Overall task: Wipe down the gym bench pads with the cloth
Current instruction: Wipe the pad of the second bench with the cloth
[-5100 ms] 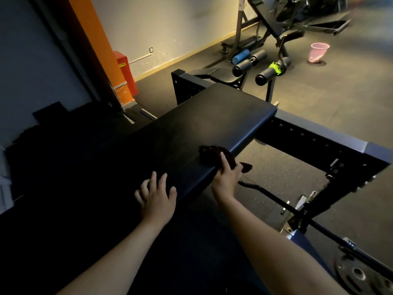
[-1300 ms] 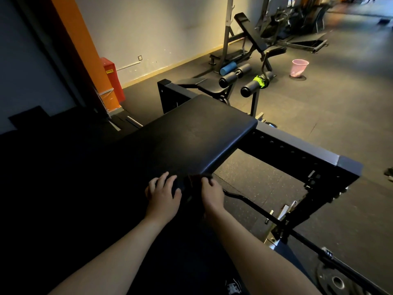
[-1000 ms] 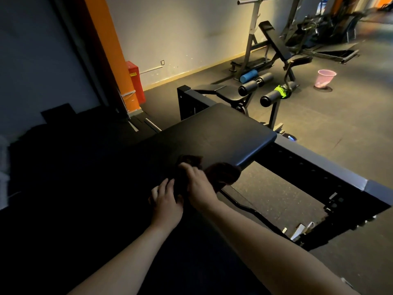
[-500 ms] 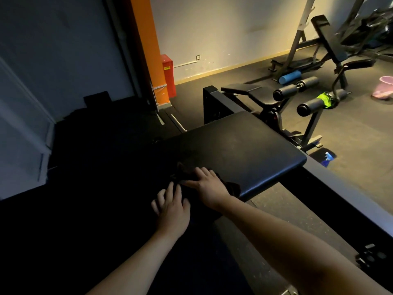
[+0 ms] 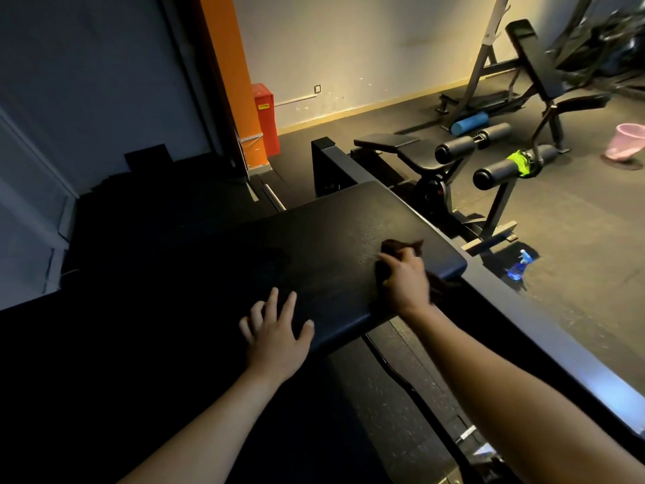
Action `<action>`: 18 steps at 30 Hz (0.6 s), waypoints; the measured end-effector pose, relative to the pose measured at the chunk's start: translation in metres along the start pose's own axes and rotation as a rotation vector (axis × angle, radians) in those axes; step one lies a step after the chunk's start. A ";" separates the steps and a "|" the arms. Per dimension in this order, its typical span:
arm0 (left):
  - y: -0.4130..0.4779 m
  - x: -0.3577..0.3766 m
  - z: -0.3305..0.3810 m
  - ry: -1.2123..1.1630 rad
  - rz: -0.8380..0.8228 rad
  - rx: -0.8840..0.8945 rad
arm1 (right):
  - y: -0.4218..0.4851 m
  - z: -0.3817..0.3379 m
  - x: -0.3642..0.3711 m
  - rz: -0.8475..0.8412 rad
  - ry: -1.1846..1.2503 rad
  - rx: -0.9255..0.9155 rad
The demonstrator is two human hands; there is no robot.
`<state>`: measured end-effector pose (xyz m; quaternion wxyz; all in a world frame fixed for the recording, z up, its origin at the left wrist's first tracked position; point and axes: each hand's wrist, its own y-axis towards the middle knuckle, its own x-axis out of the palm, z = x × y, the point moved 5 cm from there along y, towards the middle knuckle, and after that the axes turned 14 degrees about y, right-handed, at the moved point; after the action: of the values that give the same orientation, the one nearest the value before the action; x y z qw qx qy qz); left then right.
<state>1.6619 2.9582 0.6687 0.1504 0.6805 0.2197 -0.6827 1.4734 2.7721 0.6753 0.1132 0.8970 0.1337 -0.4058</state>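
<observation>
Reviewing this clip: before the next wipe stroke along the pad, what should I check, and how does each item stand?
1. Cloth in the right hand: ok, fingers curl over it.
2. Cloth touching the pad: ok, it lies near the pad's right end.
3. Left hand clear of the cloth: ok, it rests flat by the near edge, apart from the cloth.
4. Pad's left part wiped: cannot tell, too dark.
5. Spray bottle out of the way: ok, it stands on the floor, off the pad.
</observation>
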 end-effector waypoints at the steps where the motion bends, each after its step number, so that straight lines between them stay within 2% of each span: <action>1: 0.003 -0.001 0.009 -0.010 -0.010 0.030 | -0.007 -0.021 0.014 -0.063 0.026 -0.104; 4: 0.008 -0.002 0.037 0.013 -0.022 0.069 | -0.037 -0.069 0.051 -0.278 -0.013 -0.438; 6: 0.011 -0.003 0.046 0.020 -0.015 0.060 | -0.038 -0.067 0.050 -0.278 -0.031 -0.474; 8: 0.012 -0.002 0.045 -0.002 -0.018 0.045 | -0.027 -0.047 0.036 -0.191 -0.084 -0.472; 12: 0.014 -0.003 0.050 -0.006 -0.049 0.021 | 0.001 0.008 0.001 -0.015 -0.107 -0.326; 18: 0.018 -0.007 0.052 0.026 -0.068 0.005 | 0.030 0.084 -0.057 0.198 -0.023 0.013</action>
<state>1.6259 2.9159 0.6733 0.1225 0.6818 0.2430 -0.6791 1.3885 2.7092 0.6670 0.1486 0.9018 0.0407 -0.4038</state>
